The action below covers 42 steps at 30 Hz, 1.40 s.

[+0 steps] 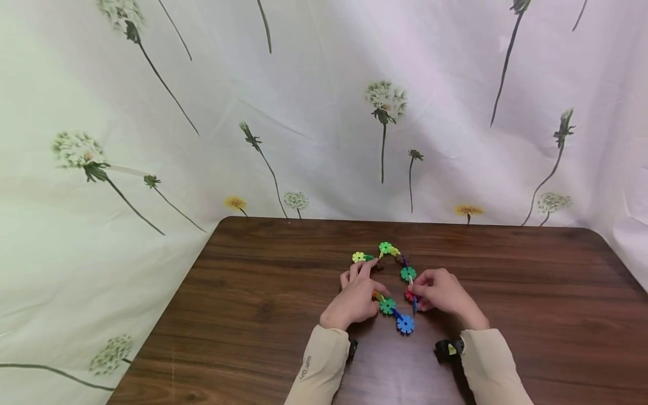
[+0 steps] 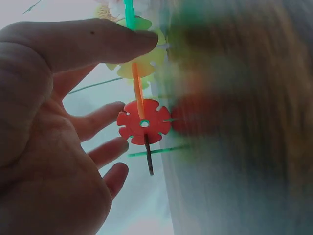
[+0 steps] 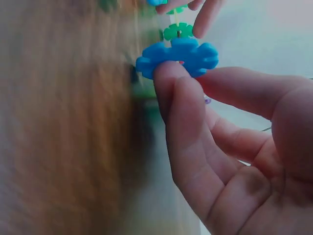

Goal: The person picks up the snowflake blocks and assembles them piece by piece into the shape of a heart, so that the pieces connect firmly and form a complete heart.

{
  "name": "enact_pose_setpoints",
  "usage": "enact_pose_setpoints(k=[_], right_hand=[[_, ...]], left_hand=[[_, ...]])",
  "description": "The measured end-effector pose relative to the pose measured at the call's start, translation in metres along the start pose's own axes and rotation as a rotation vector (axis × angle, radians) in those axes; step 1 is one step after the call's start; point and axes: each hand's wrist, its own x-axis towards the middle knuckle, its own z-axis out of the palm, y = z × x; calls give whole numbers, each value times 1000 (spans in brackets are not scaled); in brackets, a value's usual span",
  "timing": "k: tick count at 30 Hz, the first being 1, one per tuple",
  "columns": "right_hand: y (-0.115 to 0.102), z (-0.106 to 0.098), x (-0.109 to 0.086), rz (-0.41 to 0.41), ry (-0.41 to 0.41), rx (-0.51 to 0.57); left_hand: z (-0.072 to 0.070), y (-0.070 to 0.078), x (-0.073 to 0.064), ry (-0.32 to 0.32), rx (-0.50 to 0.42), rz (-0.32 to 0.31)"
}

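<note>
A curved chain of slotted plastic snowflake discs lies on the table, with a green disc [image 1: 385, 247] at its far end. My left hand [image 1: 354, 298] reaches over the chain's left side, fingers spread. In the left wrist view its thumb lies across a yellow disc [image 2: 149, 63], above an orange disc seen edge-on and a red disc [image 2: 145, 122]. My right hand [image 1: 445, 292] pinches a blue disc [image 3: 181, 55] at the chain's right side, beside a red disc [image 1: 409, 295]. Another blue disc [image 1: 405, 324] forms the near end, close to the pinched one. The left fingers partly cover the chain.
The brown wooden table [image 1: 253, 315] carries the chain near its middle. A pale cloth [image 1: 314, 112] printed with dandelions hangs behind the table and along its sides. A dark strap with a device [image 1: 448, 350] is on the right wrist.
</note>
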Motion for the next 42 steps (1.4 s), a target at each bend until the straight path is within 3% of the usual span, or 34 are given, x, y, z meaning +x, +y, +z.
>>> enact_pose_setpoints(k=[5, 10, 14, 18, 21, 24, 28, 31, 42], right_hand=[[5, 7, -4, 53, 37, 112], [11, 11, -6, 81, 74, 186], [10, 14, -9, 89, 99, 221], [10, 15, -11, 100, 110, 232], [10, 15, -11, 102, 112, 231], [10, 15, -11, 99, 108, 233], [9, 14, -12, 101, 93, 256], [8, 14, -11, 109, 82, 296], [10, 23, -6, 104, 38, 428]], left_hand=[[0, -2, 0, 19, -32, 16], [-4, -5, 0, 57, -148, -2], [-9, -8, -2, 129, -222, -50], [-11, -15, -6, 149, -288, -154], [-9, -21, -10, 106, -409, -264], [-5, -22, -16, 11, -628, -349], [3, -18, -21, -148, -923, -396], [11, -14, -24, -207, -1050, -401], [23, -7, -24, -116, -1219, -410]])
